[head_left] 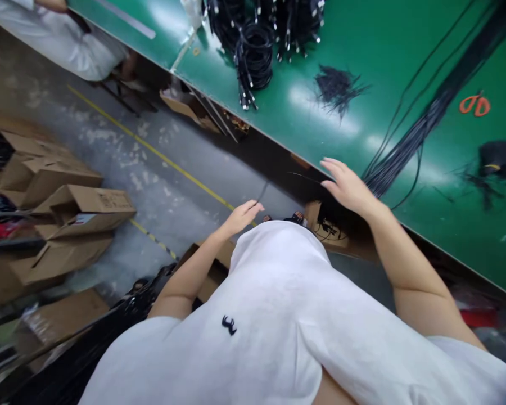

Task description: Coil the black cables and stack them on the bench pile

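Note:
My left hand (243,217) is in front of my shirt, thumb and fingers pinched on a thin black cable (262,192), blurred at its far end. My right hand (346,185) is at the table edge with its upper fingers stretched out. A fine black strand (304,176) runs leftward from its lower fingertips, which seem to grip it. Just beyond this hand lies a long bundle of black cables (421,132), its near end by the table edge. A loose pile of short black strands (337,89) rests on the green table (375,34).
Coiled black cables with metal plugs (255,56) sit at the far table edge. Orange-handled scissors (474,105) and a dark bundle (500,159) lie to the right. Cardboard boxes (84,211) stand on the floor at left. Another person (76,48) sits at upper left.

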{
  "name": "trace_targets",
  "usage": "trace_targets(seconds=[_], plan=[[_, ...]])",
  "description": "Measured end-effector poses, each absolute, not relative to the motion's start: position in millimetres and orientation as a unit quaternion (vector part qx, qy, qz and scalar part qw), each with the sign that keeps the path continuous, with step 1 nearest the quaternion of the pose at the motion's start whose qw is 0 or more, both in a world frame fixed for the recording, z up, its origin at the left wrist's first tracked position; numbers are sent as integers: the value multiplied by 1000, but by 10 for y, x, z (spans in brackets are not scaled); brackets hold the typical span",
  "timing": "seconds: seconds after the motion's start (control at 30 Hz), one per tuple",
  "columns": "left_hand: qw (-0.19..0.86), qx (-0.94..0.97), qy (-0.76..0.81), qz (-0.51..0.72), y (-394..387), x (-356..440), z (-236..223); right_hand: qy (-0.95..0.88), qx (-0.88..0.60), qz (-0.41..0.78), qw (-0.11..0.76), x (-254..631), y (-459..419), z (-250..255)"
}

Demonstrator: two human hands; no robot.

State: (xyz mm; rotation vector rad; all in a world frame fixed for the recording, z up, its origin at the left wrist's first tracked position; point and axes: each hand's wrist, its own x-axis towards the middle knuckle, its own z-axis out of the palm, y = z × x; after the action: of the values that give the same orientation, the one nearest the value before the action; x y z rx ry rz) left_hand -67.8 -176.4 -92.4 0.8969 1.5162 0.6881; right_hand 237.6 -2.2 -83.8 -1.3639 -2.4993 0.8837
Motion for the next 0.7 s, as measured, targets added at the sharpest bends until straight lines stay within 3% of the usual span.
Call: trace_targets(seconds=[0.1, 0.17, 0.27, 0.33, 0.43, 0.53, 0.63, 0.7], plan=[[712, 321, 502, 372, -1570, -652, -547, -861, -267, 426, 83, 1665, -413, -849], [703, 218, 483, 475, -1503, -891, -337, -812, -292, 501, 67, 1644, -523, -980], [584, 80, 503, 632, -1489, -1408, -225, -768, -466, 439, 23, 2133, -624, -1303], [541, 54, 531, 650, -1512, -1620, -308, -795, -496, 346, -49, 2445, -762, -1436], [582, 143, 604, 526, -1556, -1501, -562, -858, -387, 325, -94, 2421, -1074, -1253], [654, 356, 571, 347, -1621, -1036, -734, -888, -290, 353, -41, 1888, -1211, -762], [680, 500, 486, 228, -1670, -670, -722, -885, -332, 326, -3, 1410, -1016, -418], [715, 485, 454, 217, -1643, -580, -673, -874, -357, 331, 15, 1315, -815, -363]])
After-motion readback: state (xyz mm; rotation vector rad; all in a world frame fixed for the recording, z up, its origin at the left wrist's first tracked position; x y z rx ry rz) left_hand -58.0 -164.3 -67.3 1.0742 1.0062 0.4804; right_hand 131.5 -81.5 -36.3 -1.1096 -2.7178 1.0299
